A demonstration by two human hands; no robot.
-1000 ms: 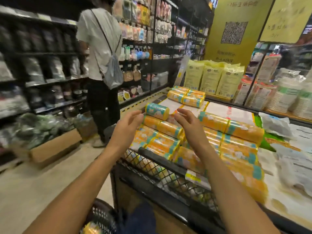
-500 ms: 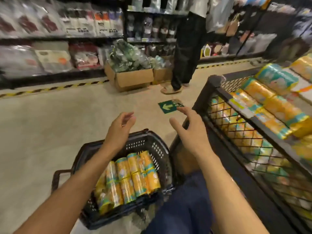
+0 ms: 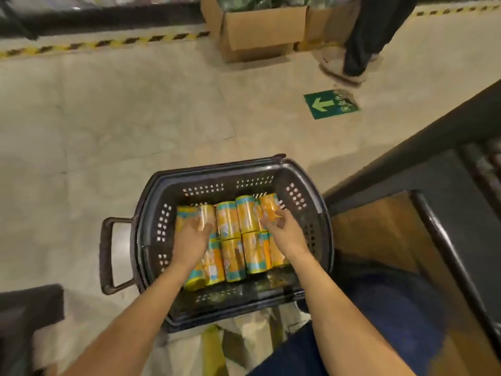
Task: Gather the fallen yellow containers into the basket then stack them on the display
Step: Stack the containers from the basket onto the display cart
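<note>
Glossy yellow cans (image 3: pixel 233 240) with teal bands lie in two rows in a black perforated plastic basket (image 3: pixel 306 213) on the mottled beige floor (image 3: pixel 135 118). The left grip (image 3: pixel 192 240) curls over the far-left can and the right grip (image 3: pixel 282 230) round the far-right one. Beyond are a green arrow sticker (image 3: pixel 330 104), cardboard boxes (image 3: pixel 260 31) and a person's leg (image 3: pixel 363 36).

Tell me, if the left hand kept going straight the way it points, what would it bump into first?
The yellow container at the far left of the basket: the left hand points at it and its fingers seem to touch it, though blur hides the grip.
</note>
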